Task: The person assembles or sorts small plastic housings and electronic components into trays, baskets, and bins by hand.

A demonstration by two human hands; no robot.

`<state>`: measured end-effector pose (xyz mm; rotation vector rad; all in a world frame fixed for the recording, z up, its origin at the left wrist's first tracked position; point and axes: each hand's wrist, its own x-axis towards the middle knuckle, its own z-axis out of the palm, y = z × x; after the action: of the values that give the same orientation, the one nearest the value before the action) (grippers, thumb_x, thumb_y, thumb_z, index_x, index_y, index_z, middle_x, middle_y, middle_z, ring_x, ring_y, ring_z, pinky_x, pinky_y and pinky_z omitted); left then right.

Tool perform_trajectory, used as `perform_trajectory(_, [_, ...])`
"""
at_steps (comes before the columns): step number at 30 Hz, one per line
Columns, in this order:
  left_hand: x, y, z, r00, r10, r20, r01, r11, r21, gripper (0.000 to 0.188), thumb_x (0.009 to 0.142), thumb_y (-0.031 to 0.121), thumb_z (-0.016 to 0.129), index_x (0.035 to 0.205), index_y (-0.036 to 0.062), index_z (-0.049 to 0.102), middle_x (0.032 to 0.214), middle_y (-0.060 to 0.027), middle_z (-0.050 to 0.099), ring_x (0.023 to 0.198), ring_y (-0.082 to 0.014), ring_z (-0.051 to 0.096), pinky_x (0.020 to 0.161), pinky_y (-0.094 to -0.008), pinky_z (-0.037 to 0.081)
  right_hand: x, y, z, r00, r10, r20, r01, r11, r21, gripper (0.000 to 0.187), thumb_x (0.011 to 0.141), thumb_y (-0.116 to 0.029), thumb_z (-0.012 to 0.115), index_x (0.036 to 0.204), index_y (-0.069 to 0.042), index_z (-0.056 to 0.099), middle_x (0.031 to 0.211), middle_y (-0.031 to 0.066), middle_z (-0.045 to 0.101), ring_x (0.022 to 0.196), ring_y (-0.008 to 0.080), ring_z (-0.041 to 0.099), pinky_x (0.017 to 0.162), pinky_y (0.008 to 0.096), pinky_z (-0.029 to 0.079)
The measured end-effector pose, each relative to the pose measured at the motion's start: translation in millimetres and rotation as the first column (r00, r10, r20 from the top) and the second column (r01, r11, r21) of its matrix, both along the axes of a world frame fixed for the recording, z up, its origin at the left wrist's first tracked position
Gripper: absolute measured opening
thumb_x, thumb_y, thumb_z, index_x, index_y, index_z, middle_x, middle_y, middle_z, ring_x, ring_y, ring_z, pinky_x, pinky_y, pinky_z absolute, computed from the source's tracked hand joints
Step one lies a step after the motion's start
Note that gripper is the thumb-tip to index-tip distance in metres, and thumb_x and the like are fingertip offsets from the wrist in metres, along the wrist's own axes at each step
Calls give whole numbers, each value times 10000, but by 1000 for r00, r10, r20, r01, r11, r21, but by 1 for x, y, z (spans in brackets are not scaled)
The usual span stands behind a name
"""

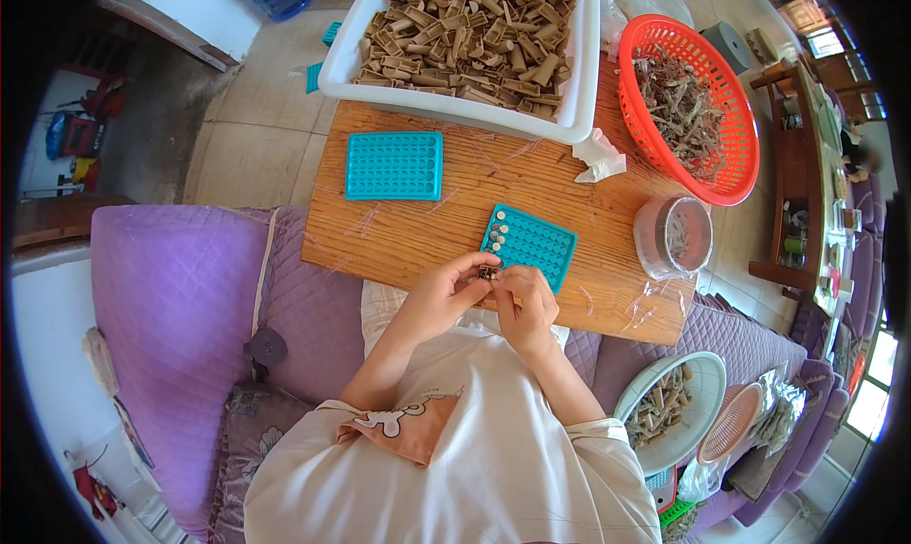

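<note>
head view: both hands, left hand (438,292) and right hand (525,302), pinch a small part (488,272).

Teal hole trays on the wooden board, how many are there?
2. One teal tray lies flat on the board's left part, apart from the hands. The other teal tray lies by the near edge, just beyond the left hand and right hand. More could lie hidden elsewhere.

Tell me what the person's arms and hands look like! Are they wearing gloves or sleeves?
No gloves: the left hand and right hand are bare, and so are both forearms. Short loose sleeves of a pale cream top end near the elbows. No rings, watch or bracelets visible.
</note>
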<state>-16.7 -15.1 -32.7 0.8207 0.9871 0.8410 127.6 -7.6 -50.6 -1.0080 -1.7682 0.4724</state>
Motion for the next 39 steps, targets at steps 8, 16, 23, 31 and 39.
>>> perform_trajectory(8, [-3, 1, -13, 998, 35, 57, -34, 999, -19, 244, 848, 32, 462, 1086, -13, 484, 922, -47, 565, 794, -81, 562, 676, -212, 466, 9, 3, 0, 974, 226, -16, -225, 958, -180, 205, 697, 89, 568, 872, -9, 525, 865, 90, 596, 747, 225, 579, 654, 303, 477])
perform_trajectory(16, [-23, 2, -14, 995, 99, -21, -101, 990, -103, 213, 864, 86, 457, 1064, 20, 490, 970, -62, 569, 766, -94, 571, 659, -213, 455, 24, 19, -15, 996, -14, 90, 76, 671, -737, 208, 726, -44, 617, 916, -29, 534, 884, 80, 602, 776, 171, 576, 612, 282, 449])
perform_trajectory(23, [-16, 2, -16, 993, 99, 62, -92, 990, -107, 223, 860, 78, 467, 1073, 18, 486, 983, -73, 571, 761, -103, 580, 641, -216, 467, 8, 9, -28, 897, -13, 441, 206, 897, -391, 201, 696, -67, 635, 871, -38, 542, 821, 108, 593, 717, 268, 564, 624, 354, 458])
perform_trajectory(31, [-10, 2, -9, 978, 127, 163, -108, 987, -120, 266, 843, 33, 483, 1105, -10, 464, 1009, -97, 566, 790, -118, 584, 676, -235, 489, 2, 9, 3, 978, -166, 129, 195, 944, -267, 249, 674, 46, 626, 901, -30, 557, 759, 101, 604, 668, 213, 601, 566, 285, 481])
perform_trajectory(39, [-4, 3, -2, 986, 91, 138, -86, 995, -41, 303, 839, -8, 467, 1141, -27, 450, 927, -47, 561, 807, -98, 565, 704, -213, 476, -9, 5, 10, 996, -80, 26, 81, 996, -49, 275, 618, 53, 662, 862, -37, 572, 720, 65, 589, 607, 199, 560, 523, 282, 458])
